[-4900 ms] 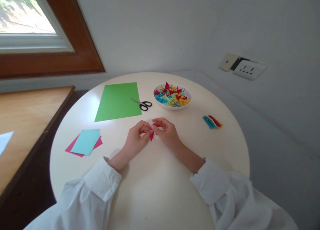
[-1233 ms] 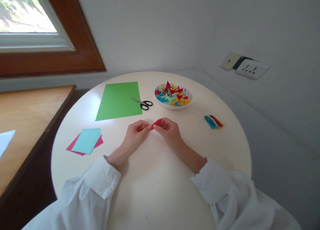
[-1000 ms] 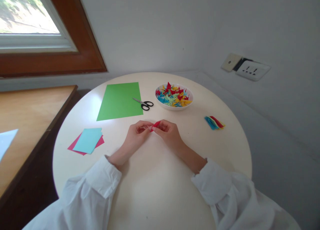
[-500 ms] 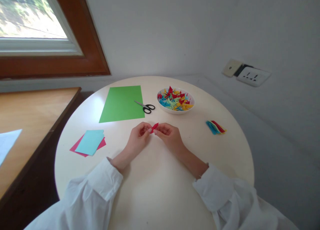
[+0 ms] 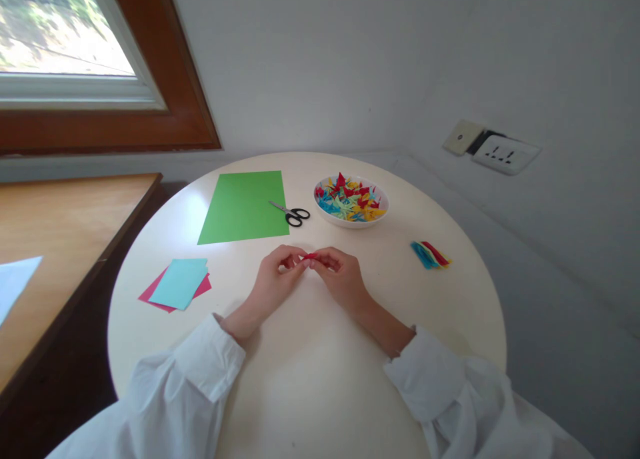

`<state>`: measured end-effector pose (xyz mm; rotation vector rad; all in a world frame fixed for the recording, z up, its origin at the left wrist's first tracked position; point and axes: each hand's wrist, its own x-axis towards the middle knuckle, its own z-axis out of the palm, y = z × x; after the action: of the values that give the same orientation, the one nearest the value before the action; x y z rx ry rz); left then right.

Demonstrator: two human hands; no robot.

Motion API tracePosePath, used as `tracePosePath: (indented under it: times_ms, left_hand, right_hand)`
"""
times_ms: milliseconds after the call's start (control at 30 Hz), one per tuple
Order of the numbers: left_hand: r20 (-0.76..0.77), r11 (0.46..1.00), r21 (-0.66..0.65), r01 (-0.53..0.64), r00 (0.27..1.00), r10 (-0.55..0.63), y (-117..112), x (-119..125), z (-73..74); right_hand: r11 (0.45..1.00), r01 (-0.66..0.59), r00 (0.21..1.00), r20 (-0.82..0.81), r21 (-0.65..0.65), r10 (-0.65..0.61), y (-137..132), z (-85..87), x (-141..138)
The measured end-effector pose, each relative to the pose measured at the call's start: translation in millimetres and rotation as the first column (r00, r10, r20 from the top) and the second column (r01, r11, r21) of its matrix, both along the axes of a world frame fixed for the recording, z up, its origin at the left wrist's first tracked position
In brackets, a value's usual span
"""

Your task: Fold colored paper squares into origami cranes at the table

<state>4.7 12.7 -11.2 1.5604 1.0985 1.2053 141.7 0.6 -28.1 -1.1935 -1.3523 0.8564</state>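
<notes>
My left hand [image 5: 275,279] and my right hand [image 5: 338,276] meet over the middle of the round cream table [image 5: 310,372]. Both pinch a small folded red paper piece [image 5: 311,256] between their fingertips, fingers curled closed around it. Most of the red piece is hidden by the fingers. White sleeves cover both forearms.
A green paper sheet [image 5: 245,206] and black scissors [image 5: 293,213] lie beyond my hands. A white bowl [image 5: 351,220] holds several colourful folded papers. A light blue sheet on a pink one [image 5: 178,284] lies left. Small coloured strips [image 5: 430,254] lie right. A wooden ledge [image 5: 55,246] stands left.
The red piece stood up as a point between my fingertips half a second ago; now it lies lower and flatter, mostly covered. My hands stay in place.
</notes>
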Motion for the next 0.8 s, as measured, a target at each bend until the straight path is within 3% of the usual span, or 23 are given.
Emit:
tracePosePath:
  times_ms: [267, 800]
  left_hand:
    - [0.025, 0.998, -0.048, 0.026, 0.999, -0.025, -0.3, 1.7, -1.2]
    - [0.112, 0.999, -0.034, 0.03, 0.993, -0.026, 1.6, -1.5, -5.5]
  right_hand:
    - [0.992, 0.022, 0.991, 0.129, 0.122, -0.038, -1.8, 5.2, 2.2]
    - [0.998, -0.028, 0.997, -0.07, 0.053, 0.031, -1.5, 3.1, 2.1]
